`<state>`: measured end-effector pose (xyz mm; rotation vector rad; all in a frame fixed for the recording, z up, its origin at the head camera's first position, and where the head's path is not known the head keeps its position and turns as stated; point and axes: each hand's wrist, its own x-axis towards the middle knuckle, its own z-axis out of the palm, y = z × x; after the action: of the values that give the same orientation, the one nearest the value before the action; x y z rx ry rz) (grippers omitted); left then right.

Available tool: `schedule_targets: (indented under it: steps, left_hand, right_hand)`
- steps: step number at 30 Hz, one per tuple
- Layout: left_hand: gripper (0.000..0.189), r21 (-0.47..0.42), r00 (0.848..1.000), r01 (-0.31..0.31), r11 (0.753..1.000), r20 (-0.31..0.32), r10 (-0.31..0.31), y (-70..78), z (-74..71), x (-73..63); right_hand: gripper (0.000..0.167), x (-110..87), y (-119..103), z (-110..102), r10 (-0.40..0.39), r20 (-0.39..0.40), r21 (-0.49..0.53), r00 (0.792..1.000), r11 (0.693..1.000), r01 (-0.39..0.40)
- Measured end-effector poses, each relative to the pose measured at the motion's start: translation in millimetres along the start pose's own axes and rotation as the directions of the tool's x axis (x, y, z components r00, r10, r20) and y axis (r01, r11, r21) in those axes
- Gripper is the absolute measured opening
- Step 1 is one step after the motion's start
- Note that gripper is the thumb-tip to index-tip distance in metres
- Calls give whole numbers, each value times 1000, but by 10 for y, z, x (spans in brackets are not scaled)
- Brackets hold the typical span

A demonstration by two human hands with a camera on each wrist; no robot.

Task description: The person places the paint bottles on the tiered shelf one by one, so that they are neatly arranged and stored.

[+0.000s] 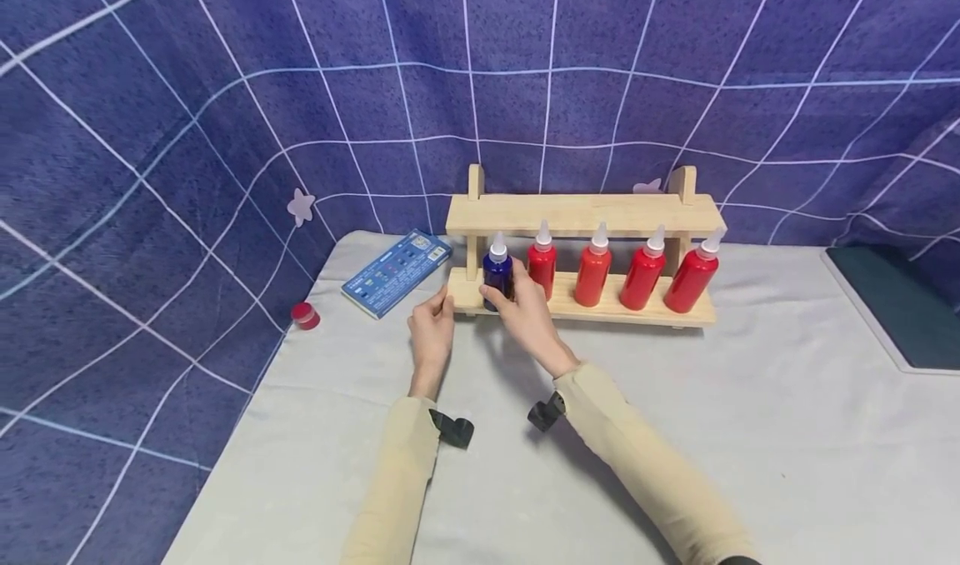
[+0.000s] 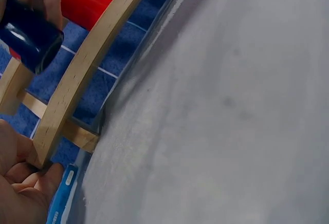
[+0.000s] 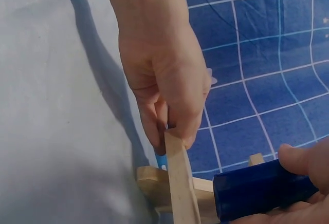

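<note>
A dark blue squeeze bottle with a white pointed tip is gripped by my right hand, thumb in front. It stands upright at the left end of the lower shelf of a wooden two-tier rack; whether its base touches the shelf I cannot tell. My left hand pinches the left end of that lower shelf, as the left wrist view shows with the fingers and thumb at the wood. Several red bottles, such as the nearest red bottle, line the shelf to the right.
Left of the rack lies a blue printed box. A small red-lidded pot is near the table's left edge. At the far right rests a dark green board. A blue gridded cloth hangs behind the grey-white tabletop.
</note>
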<state>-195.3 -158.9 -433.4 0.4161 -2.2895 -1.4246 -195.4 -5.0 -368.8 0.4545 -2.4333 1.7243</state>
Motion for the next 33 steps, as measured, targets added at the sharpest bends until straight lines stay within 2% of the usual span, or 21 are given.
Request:
schedule_targets:
  steps: [13,22,33]
  left_hand:
    - [29,11,1000,16,1000,-16,-16,-23,-6,-9]
    - [30,-2,1000,-3,1000,7,3,0,-7,-35]
    - [29,2,999,-35,999,-12,35,-20,-5,-6]
  right_hand:
    - [55,167,83,140,38,-23,-2,999,999,-38]
    - [53,207,139,174,77,-29,19,997,997,-77]
    - [51,258,125,207,89,-11,28,996,996,-89]
